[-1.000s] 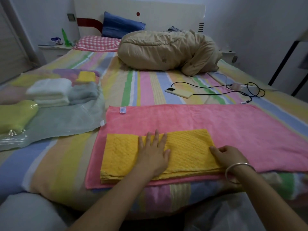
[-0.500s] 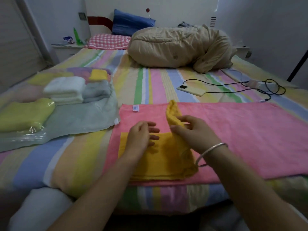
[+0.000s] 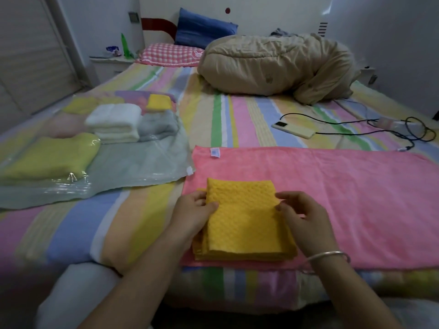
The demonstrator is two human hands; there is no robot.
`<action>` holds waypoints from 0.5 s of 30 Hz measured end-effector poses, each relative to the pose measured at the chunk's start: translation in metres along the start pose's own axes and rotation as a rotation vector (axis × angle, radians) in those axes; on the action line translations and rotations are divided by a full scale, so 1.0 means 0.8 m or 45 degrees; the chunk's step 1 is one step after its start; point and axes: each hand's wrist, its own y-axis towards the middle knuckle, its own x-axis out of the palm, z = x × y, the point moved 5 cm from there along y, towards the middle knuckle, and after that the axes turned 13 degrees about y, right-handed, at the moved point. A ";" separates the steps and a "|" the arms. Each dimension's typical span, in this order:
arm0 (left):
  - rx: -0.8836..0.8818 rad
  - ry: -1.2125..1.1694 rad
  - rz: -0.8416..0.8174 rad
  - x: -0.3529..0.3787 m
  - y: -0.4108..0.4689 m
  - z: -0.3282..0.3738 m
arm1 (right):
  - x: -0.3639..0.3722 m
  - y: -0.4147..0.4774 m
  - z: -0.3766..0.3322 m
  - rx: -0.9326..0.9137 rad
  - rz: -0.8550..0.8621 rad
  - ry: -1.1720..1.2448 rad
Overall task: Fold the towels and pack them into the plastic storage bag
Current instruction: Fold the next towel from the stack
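- Folding looks nearly done: the yellow towel (image 3: 244, 224) lies as a thick square on the near left corner of the pink towel (image 3: 332, 186), which is spread flat along the near edge of the bed (image 3: 237, 115).
- The left hand (image 3: 193, 213) grips the square's left edge, thumb on top and fingers curled at the side. The right hand (image 3: 304, 217) pinches the right edge near its far corner, with a bracelet (image 3: 329, 255) on that wrist.
- The step in hand is probably squaring the layers before lifting the bundle.
- The stacked layers along the near edge look slightly stepped, so the person would do well to nudge them flush and press the top flat first.
- For the lift, fingers should slide under the whole stack. That way no lower layer droops, and the pink towel beneath is not dragged along.
- The storage bag (image 3: 147, 162) lies toward the left edge of the bed, just beside the pink towel's far left corner.
- A green towel (image 3: 50, 157) shows under the bag's plastic. Whether the white towel (image 3: 114, 121) and grey towel (image 3: 158, 123) lie inside or on top cannot be told, nor which side is the bag's mouth.
- The bundle should travel low and level to the left.
- A phone (image 3: 293, 129) and its cable (image 3: 351, 132) lie beyond the pink towel's far edge, and a quilt (image 3: 273, 62) sits nearer the head of the bed. All are well apart from that path.
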 end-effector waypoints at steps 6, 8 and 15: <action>0.029 0.027 0.143 -0.018 0.017 -0.008 | 0.004 0.008 0.046 0.341 -0.059 -0.048; 0.009 0.035 0.142 -0.018 0.018 -0.016 | 0.017 0.011 0.045 0.399 -0.127 -0.027; 0.295 0.703 0.396 -0.024 0.011 -0.002 | 0.034 0.014 0.046 0.478 -0.473 -0.038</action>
